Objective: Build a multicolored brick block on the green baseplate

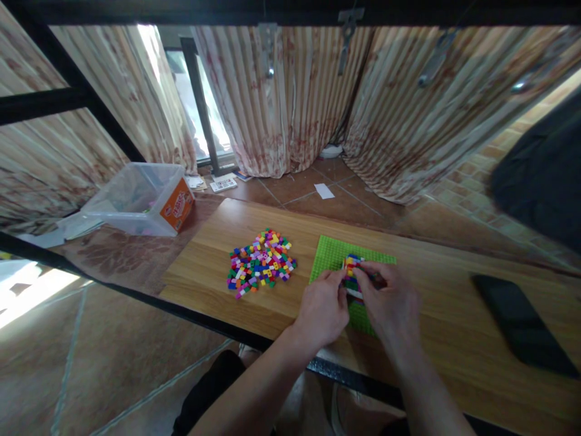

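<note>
A green studded baseplate (pixel 331 257) lies on the wooden table (pixel 454 303). On it stands a small stack of coloured bricks (pixel 351 274). My left hand (pixel 323 309) pinches the stack from the left side. From the right, my right hand (pixel 389 303) closes its fingers on the same stack. Both hands cover the near part of the plate. A loose pile of small coloured bricks (pixel 261 263) lies on the table to the left of the plate, untouched.
A black phone (pixel 520 324) lies flat on the table at the right. A clear plastic box with an orange label (pixel 143 198) sits on the tiled floor at the back left. Curtains hang behind, and a black metal frame runs along the table's near edge.
</note>
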Available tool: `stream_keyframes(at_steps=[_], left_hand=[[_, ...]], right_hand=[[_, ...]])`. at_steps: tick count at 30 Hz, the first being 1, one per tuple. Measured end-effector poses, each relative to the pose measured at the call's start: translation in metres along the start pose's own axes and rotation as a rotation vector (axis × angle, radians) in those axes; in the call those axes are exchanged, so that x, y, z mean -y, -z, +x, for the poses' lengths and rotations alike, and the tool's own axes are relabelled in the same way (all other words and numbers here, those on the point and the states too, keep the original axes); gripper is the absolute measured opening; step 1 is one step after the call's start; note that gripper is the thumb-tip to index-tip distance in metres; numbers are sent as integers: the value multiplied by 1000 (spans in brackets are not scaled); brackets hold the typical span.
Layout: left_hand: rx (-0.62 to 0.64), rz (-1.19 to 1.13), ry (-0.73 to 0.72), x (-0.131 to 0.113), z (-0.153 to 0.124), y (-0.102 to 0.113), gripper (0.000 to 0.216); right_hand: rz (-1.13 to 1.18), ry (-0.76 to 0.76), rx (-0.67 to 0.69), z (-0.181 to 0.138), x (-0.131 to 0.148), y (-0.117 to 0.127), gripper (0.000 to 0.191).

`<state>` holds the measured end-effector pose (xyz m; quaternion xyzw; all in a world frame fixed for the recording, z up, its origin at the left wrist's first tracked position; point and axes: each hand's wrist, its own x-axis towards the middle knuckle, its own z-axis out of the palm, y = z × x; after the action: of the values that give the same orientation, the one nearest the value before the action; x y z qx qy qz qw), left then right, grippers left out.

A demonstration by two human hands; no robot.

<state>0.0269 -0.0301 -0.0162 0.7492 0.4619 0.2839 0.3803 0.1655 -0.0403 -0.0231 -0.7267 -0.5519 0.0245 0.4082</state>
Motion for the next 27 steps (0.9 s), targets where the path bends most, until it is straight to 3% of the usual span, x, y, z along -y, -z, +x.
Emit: stream_keyframes(at_steps=[13,27], left_hand=[[5,50,-28,0,-2,-4,43],[7,48,-27,0,-3,-6,45]], right_hand=[[2,14,55,5,0,-4,41],[26,41,75,5,-3,-5,34]])
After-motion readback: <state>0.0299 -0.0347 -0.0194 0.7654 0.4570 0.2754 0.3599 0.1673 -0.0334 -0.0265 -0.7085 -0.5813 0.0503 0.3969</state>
